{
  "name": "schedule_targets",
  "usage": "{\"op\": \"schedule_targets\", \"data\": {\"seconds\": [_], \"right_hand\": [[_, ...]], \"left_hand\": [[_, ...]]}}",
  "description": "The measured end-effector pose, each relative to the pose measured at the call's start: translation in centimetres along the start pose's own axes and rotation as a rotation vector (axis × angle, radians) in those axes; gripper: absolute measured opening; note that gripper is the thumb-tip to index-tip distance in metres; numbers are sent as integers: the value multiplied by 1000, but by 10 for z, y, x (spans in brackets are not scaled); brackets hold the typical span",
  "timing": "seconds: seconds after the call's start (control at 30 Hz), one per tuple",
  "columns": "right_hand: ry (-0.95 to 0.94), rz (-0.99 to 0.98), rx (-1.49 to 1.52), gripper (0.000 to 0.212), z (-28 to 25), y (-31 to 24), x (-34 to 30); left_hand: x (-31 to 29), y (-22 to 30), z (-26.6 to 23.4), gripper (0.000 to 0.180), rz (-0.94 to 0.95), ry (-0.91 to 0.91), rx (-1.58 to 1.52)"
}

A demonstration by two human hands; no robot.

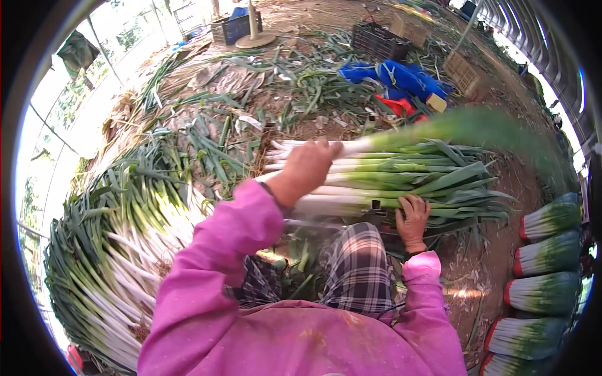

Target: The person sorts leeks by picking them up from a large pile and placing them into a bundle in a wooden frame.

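Observation:
In front of me lies a row of leeks (pixel 370 178), white ends to the left and green leaves to the right. My left hand (pixel 307 170) is closed around the white part of a leek (pixel 433 128) above the row's far side; its leaves are smeared by motion toward the right. Near the row's close edge, my right hand (pixel 414 219) lies with fingers apart on the green leaves. A dark metal bracket (pixel 376 210) shows beside the near leeks, by my knee. What carries the row is mostly hidden.
A large heap of leeks (pixel 125 263) spreads at my left. Several bundles wrapped in netting (pixel 545 291) stand in a line at right. Farther off are blue netting (pixel 401 76), a black crate (pixel 379 42), a tan crate (pixel 462 72), a stand with a round base (pixel 255 41) and scattered leaf trimmings.

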State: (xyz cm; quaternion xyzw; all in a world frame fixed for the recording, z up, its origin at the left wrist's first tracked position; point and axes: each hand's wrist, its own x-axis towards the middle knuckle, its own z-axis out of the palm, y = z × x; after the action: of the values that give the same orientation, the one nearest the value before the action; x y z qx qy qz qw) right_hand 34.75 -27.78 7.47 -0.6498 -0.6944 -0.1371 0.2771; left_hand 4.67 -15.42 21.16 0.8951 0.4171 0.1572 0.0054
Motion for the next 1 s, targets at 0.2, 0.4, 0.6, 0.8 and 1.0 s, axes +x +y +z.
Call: {"op": "schedule_targets", "data": {"seconds": [0.2, 0.4, 0.6, 0.8, 1.0], "right_hand": [[-9, -45, 98, 27, 0, 7, 4], [-67, 50, 312, 26, -18, 29, 5], [-198, -73, -185, 36, -7, 15, 41], [-464, 39, -247, 56, -20, 71, 16], [-612, 29, -224, 64, -4, 26, 44]], "left_hand": [[-12, 1, 150, 35, 46, -139, -39], [-33, -12, 152, 35, -174, -142, -83], [-57, -64, 166, 24, -290, -231, -116], [-96, -78, 29, 16, -438, 133, -249], [-438, -256, 19, 27, -1129, 609, 370]]}}
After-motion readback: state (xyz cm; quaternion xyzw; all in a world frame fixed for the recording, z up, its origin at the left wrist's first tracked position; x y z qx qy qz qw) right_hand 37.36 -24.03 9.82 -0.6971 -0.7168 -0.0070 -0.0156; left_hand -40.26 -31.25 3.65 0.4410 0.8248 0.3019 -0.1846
